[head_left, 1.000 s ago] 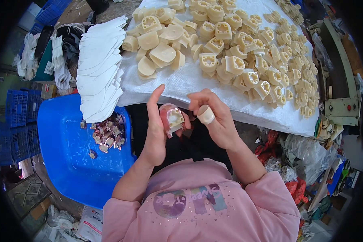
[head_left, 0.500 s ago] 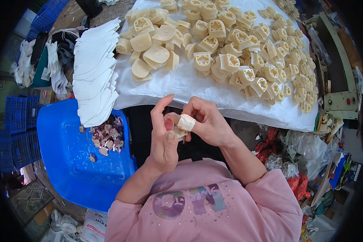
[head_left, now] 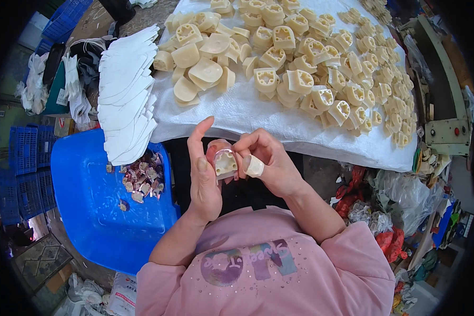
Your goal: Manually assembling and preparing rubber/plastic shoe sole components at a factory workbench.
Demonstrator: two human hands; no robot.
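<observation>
Between my two hands, in front of my chest, is a cream plastic shoe heel with its hollow, ribbed end showing and shiny pinkish film round its rim. My left hand holds it from the left, thumb against its side and index finger raised. From the right, my right hand pinches at the film along the heel's edge; its thumb wears a white wrap. The fingers behind the heel are partly hidden. Beyond my hands, many bare cream heels lie heaped on a white cloth.
To my left stands a blue tub with several purple-pink film-covered heels inside. A fan of white cut sheets overhangs it from the table. Blue crates stand farther left. Plastic bags and a green metal frame are at right.
The heel has turned so its hollow end now shows clearly. My right thumb has drawn back from over it to its right side, and my left hand has shifted slightly left.
</observation>
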